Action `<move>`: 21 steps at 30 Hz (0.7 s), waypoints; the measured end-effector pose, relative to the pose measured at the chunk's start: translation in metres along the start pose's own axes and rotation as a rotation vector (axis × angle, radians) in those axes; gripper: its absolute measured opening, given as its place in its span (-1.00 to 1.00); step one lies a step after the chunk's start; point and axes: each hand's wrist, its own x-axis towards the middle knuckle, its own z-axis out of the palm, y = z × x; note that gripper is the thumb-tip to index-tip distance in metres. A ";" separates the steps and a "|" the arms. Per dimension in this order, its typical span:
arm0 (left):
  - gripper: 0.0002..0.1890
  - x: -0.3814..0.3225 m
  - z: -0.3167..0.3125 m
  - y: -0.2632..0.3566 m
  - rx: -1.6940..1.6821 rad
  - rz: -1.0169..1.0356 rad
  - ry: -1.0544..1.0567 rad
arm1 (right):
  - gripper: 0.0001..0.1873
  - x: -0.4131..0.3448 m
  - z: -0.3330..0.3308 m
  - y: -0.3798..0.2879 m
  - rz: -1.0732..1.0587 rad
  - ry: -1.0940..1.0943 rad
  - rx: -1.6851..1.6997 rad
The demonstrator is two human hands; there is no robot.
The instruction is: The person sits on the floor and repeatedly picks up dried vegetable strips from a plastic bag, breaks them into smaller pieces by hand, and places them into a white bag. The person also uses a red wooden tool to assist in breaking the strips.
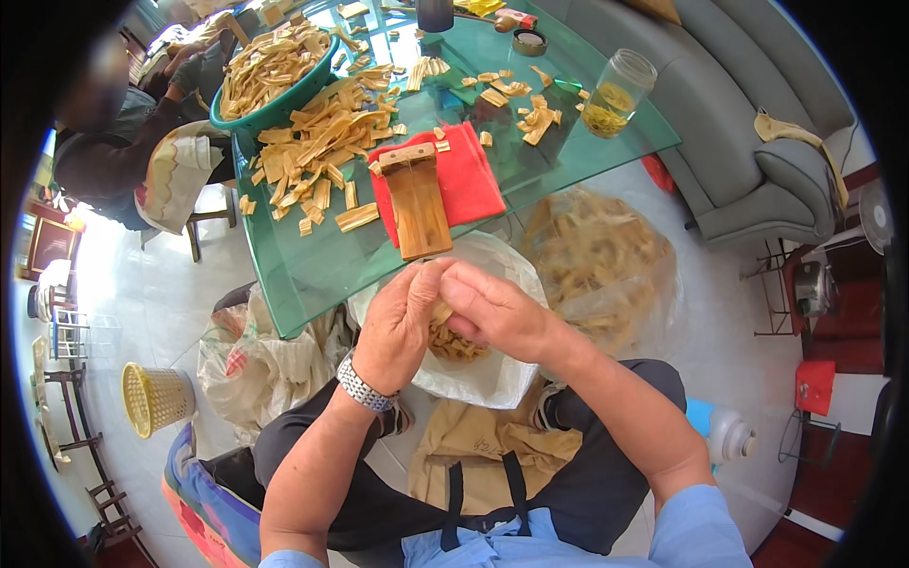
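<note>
My left hand [401, 323] and my right hand [493, 305] meet just past the glass table's near edge, over an open white woven sack [511, 376] with pale dried strips [454, 346] inside. Their fingers close together around a small pale piece, mostly hidden by the hands, so I cannot tell its full shape. Right beyond them, a wooden block tool [420, 206] with a crosspiece lies on a folded red cloth [472, 170] and juts over the edge. A heap of pale curled strips [312, 153] lies on the glass, left of the cloth.
A teal basket [273, 121] heaped with strips stands at the table's far left, beside a seated person [128, 156]. A glass jar [618, 92] stands right on the table. Clear bag [603, 263], pale sacks [263, 362] and yellow wastebasket [156, 400] are on the floor; a grey sofa [710, 121] is right.
</note>
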 end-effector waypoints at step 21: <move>-0.72 0.002 -0.027 0.005 0.524 0.030 -0.381 | -0.79 0.002 -0.010 -0.004 -0.237 0.016 -0.733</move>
